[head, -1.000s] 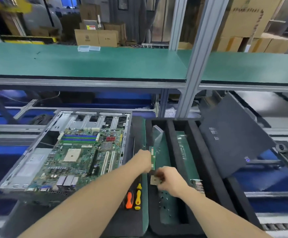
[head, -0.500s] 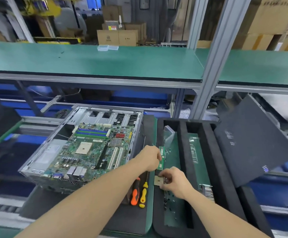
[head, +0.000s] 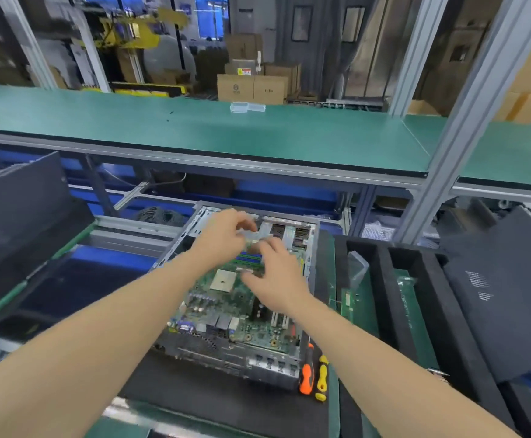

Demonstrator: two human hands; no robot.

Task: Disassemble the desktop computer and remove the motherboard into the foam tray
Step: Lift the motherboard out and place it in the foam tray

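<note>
Motherboard [head: 248, 333] sat flat inside the open computer case [head: 257, 368], which lay on a black mat [head: 210, 393]. It was not yet in the foam tray [head: 387, 295] just to the right.

Head view, blurred around the hands. Left hand [head: 223, 238] was over the far end of the board, fingers curled toward a pale smeared strip; cannot tell whether it pinched anything. Right hand [head: 280, 286] hovered just beside it above the blue memory slots [head: 250, 257], fingers loose and spread, nothing visibly held.

Judged step: freeing a part at the memory-slot end before the board comes out. To do it well, release the end latches first, pull straight up, hold parts by their edges, and keep fingers off the bare square CPU socket [head: 223, 279].

Board: green, thin, rigid, crowded with small components that would likely snag. Case: thin grey sheet metal with a perforated near face, edges probably sharp. Tray: thick soft black foam with long channels, green boards [head: 357, 308] lying in them. Orange screwdriver [head: 305, 371] and yellow screwdriver [head: 321, 377], with glossy plastic handles, lay between case and tray. Matte dark side panel [head: 495, 295] leaned at right.
</note>
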